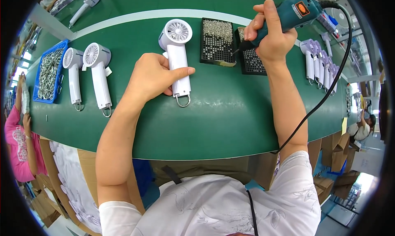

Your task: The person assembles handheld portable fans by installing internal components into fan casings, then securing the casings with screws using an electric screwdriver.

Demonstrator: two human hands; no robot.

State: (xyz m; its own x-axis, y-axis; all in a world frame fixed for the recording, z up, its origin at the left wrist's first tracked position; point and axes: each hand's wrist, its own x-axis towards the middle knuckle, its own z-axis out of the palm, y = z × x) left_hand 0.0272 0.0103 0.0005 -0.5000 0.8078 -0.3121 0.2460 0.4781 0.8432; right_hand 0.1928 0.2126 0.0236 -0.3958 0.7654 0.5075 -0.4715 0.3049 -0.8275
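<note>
My left hand (158, 75) grips the handle of a white handheld fan (178, 57), thumb across its front. The fan lies on the green table, its round grille away from me and a metal loop at its near end. My right hand (273, 36) is wrapped round a teal electric screwdriver (288, 15), raised over the table's right half. Its dark tip points down and left, over the edge of a black screw tray (218, 42) filled with small screws. A second black tray (252, 57) is partly hidden behind my right hand and the tool.
Left of my left arm lie two more fans, one (98, 71) nearer me. Beyond them is a blue basket (61, 48) of metal loops. Several fans (314, 63) stand in a row at right. The screwdriver's black cord (329, 92) curves past my right forearm. Someone in pink (20, 143) works at far left.
</note>
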